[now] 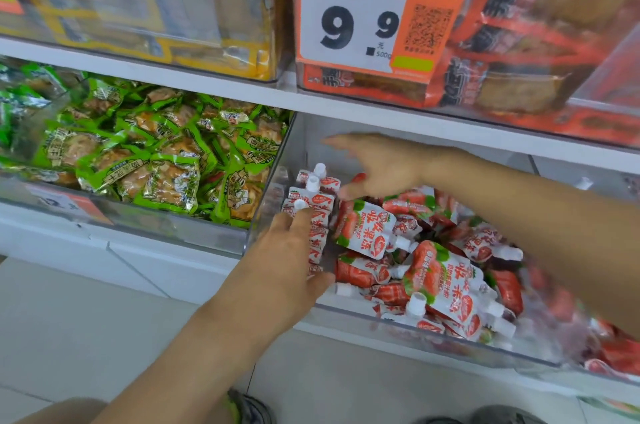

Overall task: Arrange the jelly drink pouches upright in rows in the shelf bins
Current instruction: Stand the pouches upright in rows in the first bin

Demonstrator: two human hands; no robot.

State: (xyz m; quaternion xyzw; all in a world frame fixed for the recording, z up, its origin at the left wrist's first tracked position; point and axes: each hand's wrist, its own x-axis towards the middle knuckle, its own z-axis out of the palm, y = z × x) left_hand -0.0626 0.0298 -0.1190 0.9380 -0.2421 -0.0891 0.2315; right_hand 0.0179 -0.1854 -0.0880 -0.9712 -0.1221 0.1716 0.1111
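Nearest, the left hand (pixel 284 250) presses flat, fingers spread, against a row of upright glossy jelly pouches (pixel 313 212) with white screw caps at the clear plastic bin's (pixel 398 323) left wall. Behind them the right hand (pixel 377 164) hangs open above loose strawberry-printed pouches (pixel 446 281).

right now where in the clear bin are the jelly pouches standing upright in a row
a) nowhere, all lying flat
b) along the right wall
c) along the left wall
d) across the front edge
c, the upright pouches stand caps-up against the left wall of the bin, with the left hand pressed to them, while the loose pouches lie jumbled to the right.
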